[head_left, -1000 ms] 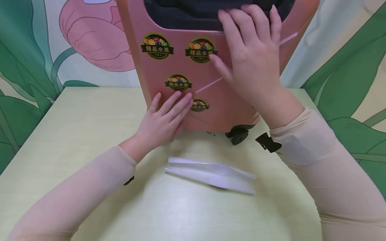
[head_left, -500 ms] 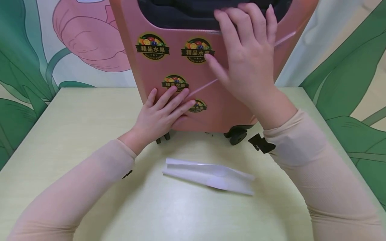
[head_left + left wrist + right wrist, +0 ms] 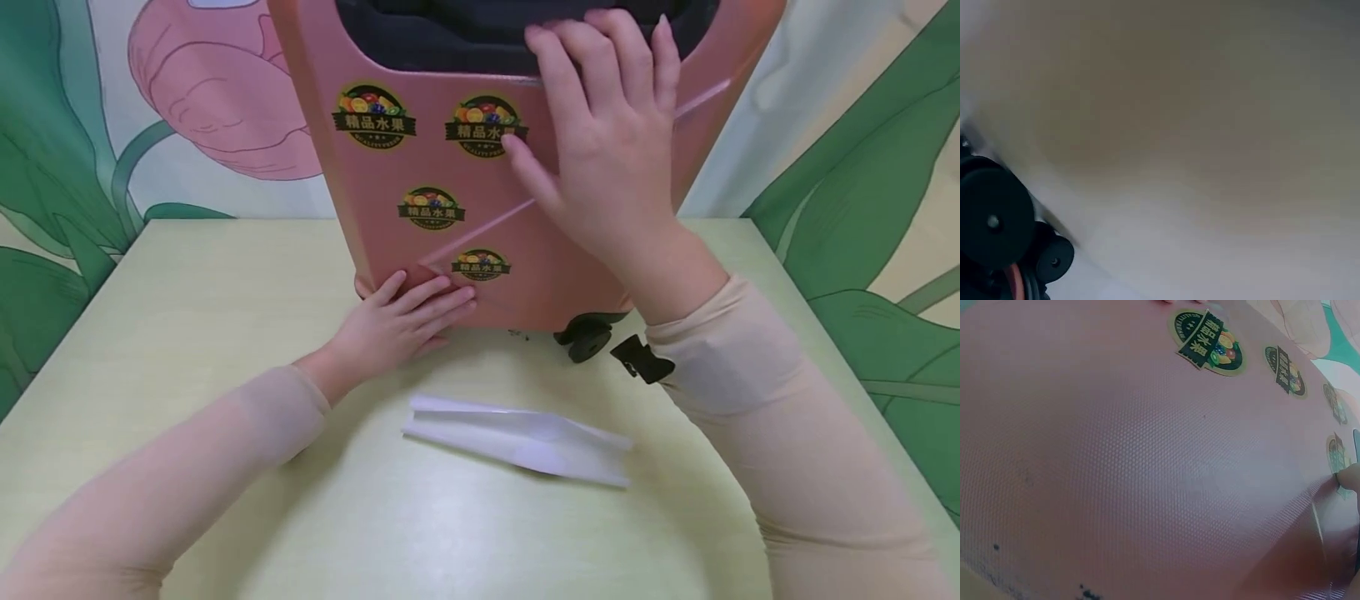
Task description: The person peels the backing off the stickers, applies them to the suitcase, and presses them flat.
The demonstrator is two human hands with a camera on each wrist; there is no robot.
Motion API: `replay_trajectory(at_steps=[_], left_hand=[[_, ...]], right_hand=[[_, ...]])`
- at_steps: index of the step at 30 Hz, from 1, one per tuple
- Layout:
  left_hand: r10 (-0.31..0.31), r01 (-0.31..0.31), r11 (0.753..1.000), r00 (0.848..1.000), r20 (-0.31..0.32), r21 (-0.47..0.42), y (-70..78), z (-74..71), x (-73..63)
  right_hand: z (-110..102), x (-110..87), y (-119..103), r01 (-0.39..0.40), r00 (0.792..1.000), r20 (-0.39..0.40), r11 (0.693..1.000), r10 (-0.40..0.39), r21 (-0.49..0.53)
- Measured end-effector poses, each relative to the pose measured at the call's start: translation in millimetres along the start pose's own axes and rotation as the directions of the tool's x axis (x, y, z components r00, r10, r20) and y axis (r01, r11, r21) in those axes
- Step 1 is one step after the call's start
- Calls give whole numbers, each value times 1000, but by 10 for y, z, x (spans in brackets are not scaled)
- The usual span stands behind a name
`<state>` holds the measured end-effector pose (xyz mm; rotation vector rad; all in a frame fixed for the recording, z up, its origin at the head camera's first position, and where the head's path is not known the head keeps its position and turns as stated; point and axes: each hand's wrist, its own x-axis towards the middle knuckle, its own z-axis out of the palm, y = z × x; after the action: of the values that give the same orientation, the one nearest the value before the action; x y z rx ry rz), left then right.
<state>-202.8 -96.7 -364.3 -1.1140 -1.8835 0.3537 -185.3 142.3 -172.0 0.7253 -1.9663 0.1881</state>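
A pink suitcase [image 3: 555,275] stands on the table at the back, with a black recessed panel [image 3: 450,37] at its top. Several round fruit stickers [image 3: 480,131] are on its face, also seen in the right wrist view. My left hand [image 3: 382,329] rests with extended fingers on the suitcase's lower left part, below the lowest sticker [image 3: 482,265]. Higher up, my right hand [image 3: 615,154] lies on the suitcase with its fingertips over the panel's lower edge. Its thumb touches the upper middle sticker. The left wrist view is mostly blurred, with black wheels [image 3: 997,219] at lower left.
A creased strip of white paper [image 3: 517,442] lies on the pale table [image 3: 420,533] in front of the suitcase. One black caster [image 3: 588,337] shows at the suitcase's lower right. Behind stands a backdrop [image 3: 225,100] with painted leaves and a pink flower.
My left hand has slid down the suitcase from the lower stickers, which now show fully. My right hand keeps its place on the suitcase. The whole scene has shifted slightly left in view.
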Motion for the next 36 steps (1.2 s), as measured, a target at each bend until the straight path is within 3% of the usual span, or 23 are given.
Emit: replay_trajectory(at_steps=[2, 5, 8, 11, 14, 22, 32, 36], left_hand=[[7, -6, 1000, 1000, 16, -29, 27, 6, -63], [14, -14, 1000, 1000, 19, -28, 24, -38, -30], [-6, 5, 1000, 1000, -8, -18, -20, -130, 125], [-63, 63, 998, 997, -44, -5, -70, -208, 300], [-93, 94, 996, 994, -54, 9, -91, -228, 384], [-101, 102, 995, 992, -69, 14, -79, -186, 404], [-93, 92, 996, 992, -83, -17, -113, -202, 391], [-79, 78, 997, 995, -60, -22, -101, -214, 400]], right_hand=[[16, 5, -8, -9, 1000, 11, 1000, 9, -1], [33, 2, 0, -7, 1000, 2, 1000, 7, -1], [40, -7, 12, 7, 1000, -19, 1000, -7, -6], [47, 1, 6, 14, 999, -30, 1000, -14, -4], [41, 6, -6, -8, 1000, -9, 1000, 8, 7], [40, -7, 11, 22, 999, -28, 1000, -23, -3], [25, 9, -22, -20, 1000, 14, 1000, 20, 14], [16, -3, -17, -25, 1000, 16, 1000, 25, 11]])
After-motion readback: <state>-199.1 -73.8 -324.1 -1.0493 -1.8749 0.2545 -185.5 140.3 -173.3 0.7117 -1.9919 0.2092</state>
